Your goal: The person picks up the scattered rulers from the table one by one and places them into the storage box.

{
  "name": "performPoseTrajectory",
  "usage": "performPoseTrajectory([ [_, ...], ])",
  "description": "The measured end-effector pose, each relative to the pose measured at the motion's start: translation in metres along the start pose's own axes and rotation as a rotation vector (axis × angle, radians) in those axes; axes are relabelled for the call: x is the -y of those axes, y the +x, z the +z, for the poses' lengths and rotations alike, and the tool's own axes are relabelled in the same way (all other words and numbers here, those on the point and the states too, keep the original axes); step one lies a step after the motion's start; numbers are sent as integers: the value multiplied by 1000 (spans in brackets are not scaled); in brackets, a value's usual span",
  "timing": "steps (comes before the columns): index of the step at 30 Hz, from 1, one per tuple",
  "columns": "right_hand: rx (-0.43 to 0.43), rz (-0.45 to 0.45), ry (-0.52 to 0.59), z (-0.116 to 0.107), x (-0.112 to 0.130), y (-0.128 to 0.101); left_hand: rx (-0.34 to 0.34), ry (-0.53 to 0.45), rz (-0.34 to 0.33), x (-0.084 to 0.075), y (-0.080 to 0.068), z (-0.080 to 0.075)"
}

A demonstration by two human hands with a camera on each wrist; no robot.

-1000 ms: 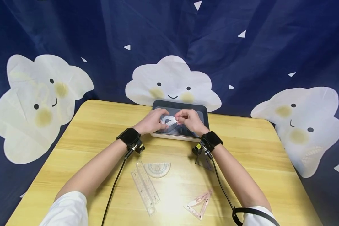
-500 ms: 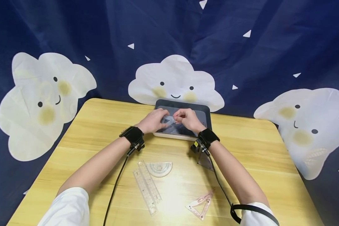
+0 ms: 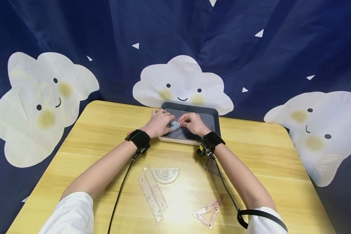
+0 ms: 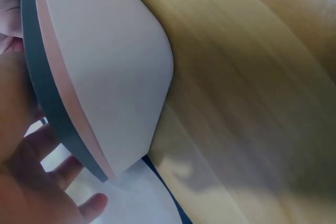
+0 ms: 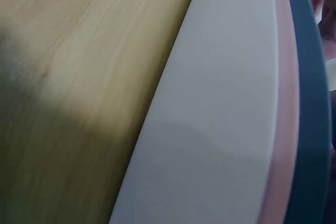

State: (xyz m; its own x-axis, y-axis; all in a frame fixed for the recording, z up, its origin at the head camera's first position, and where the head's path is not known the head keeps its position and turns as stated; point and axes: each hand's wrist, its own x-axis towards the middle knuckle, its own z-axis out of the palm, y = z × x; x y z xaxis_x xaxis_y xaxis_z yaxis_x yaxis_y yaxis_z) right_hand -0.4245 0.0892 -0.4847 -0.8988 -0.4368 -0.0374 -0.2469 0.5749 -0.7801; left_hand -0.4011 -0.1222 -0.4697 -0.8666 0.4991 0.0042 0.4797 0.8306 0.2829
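A grey tray with a pale outer wall sits at the far middle of the wooden table. Both hands are low over it. My left hand and right hand pinch a small clear plastic piece between them, just above the tray floor. The left wrist view shows left fingers beyond the tray's rim. Only the tray wall and table fill the right wrist view; the piece is hidden there.
Nearer to me lie a clear ruler, a clear protractor, a pink set square and a dark see-through triangle under the right forearm. A blue cloud-print cloth hangs behind the table.
Both hands have sunk lower into the tray with the clear piece, which was held higher and more spread out a second ago. The head view has shifted slightly.
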Motion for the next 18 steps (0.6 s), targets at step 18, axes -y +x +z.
performPoseTrajectory([
  [18, 92, -40, -144, 1, 7, 3, 62, -40, -55, 9, -3, 4],
])
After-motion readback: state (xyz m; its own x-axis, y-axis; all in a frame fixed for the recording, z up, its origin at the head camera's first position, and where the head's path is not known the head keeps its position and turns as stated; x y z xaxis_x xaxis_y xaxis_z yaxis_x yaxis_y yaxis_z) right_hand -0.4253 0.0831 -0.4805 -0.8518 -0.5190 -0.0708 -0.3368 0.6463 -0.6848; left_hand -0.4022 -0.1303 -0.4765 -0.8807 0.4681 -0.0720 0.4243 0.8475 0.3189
